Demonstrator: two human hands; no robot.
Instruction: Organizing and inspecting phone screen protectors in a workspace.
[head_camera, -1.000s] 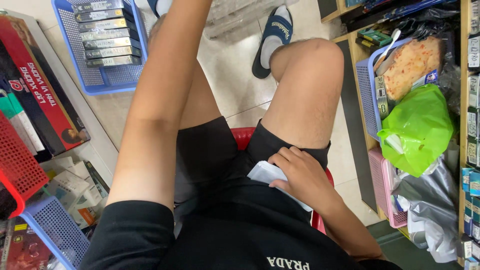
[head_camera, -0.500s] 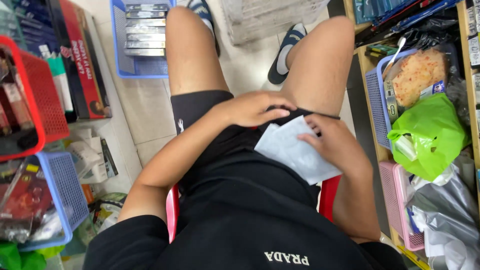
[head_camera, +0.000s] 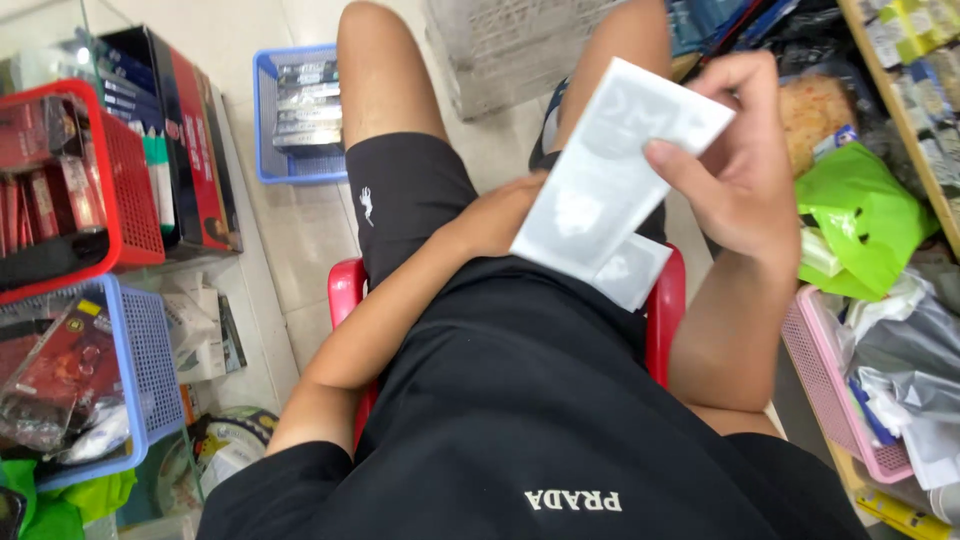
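Note:
I sit on a red plastic stool (head_camera: 347, 290), looking down at my lap in black shorts. My right hand (head_camera: 735, 160) is raised in front of me and grips a flat white plastic packet (head_camera: 610, 170) by its right edge. A second white packet (head_camera: 632, 270) shows just below the first one. My left hand (head_camera: 500, 215) rests low on my lap, partly hidden behind the packets; its fingers cannot be seen clearly.
At left stand a red basket (head_camera: 130, 190), a blue basket (head_camera: 150, 370) and boxed goods. A blue tray of packs (head_camera: 268, 120) lies on the tiled floor ahead. At right are a green plastic bag (head_camera: 865, 220), a pink basket (head_camera: 825, 380) and shelves.
My right hand has lifted the white packet from my lap up toward the camera. My left hand has stayed low at the lap.

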